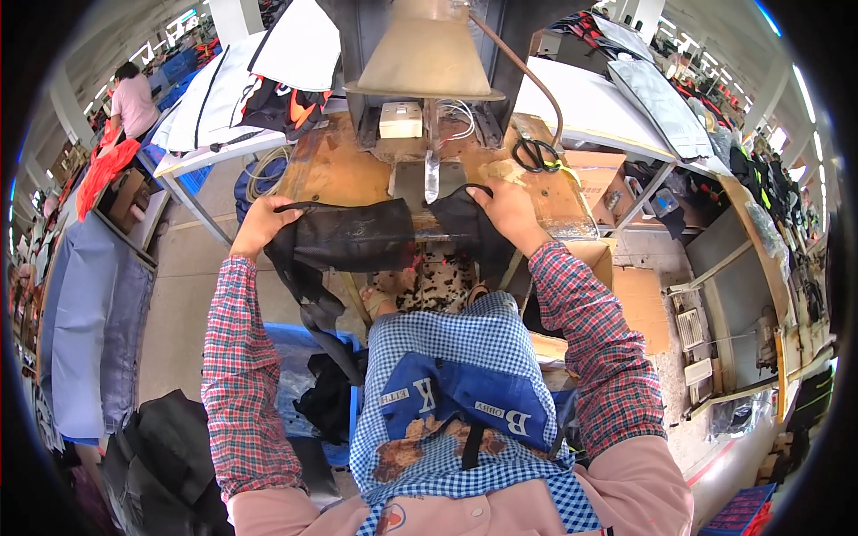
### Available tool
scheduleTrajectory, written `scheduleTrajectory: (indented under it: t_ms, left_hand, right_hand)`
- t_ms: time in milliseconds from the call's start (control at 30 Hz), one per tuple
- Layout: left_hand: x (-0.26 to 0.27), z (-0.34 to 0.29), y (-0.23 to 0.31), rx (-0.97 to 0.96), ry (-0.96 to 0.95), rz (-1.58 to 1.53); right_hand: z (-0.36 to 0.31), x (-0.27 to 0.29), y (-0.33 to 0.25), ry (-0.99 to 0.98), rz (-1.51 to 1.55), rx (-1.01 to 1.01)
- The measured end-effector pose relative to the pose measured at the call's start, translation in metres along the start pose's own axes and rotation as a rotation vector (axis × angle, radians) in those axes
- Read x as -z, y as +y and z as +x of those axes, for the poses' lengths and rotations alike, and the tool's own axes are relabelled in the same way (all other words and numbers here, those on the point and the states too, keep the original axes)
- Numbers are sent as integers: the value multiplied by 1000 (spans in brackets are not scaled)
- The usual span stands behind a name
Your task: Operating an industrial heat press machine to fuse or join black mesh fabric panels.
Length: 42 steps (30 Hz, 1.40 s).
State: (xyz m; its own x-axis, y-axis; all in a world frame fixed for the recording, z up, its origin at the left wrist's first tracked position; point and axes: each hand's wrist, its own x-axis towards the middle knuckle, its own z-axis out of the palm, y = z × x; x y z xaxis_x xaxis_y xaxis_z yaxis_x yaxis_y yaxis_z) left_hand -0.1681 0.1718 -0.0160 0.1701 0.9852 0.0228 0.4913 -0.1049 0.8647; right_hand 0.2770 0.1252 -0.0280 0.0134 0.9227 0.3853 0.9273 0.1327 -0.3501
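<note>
A black strip of fabric (353,237) is stretched along the front edge of a worn wooden worktable (335,165). Its left end is pinched in my left hand (259,225), and a long tail hangs from there toward a blue crate. My right hand (511,213) grips a black fabric part (460,219) on the other side. A narrow gap shows between the two parts; I cannot tell whether they are joined. Just behind that gap stands the narrow metal post (432,177) of a machine with a tan cone-shaped cover (424,54).
Black-handled scissors (535,154) lie at the table's right. A blue crate (356,393) with black pieces stands by my left leg, and a cardboard box (601,259) by the right. White side tables (210,112) carry fabric panels. A person in pink (136,103) stands far left.
</note>
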Motion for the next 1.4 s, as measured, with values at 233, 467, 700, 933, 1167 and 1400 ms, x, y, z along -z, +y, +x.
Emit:
scheduleTrajectory:
  t_ms: [233,467,700,933,1167,1400]
  left_hand:
    - [-4,-2,6,10,10,-35]
    - [-4,-4,8,10,-2,-35]
    - [-8,-6,13,24,13,-29]
    - [-9,-3,9,15,28,5]
    - [-8,-1,3,19,6,-35]
    - [-7,-3,5,16,-2,-42]
  right_hand:
    - [-1,-1,-4,-1,-44,-41]
    - [-1,-4,-2,0,-48,-34]
    - [-1,-4,3,9,-40,-12]
    - [1,-3,12,-22,22,20]
    - [0,7,6,-86,88,-47]
    - [-1,12,6,-88,127,-61]
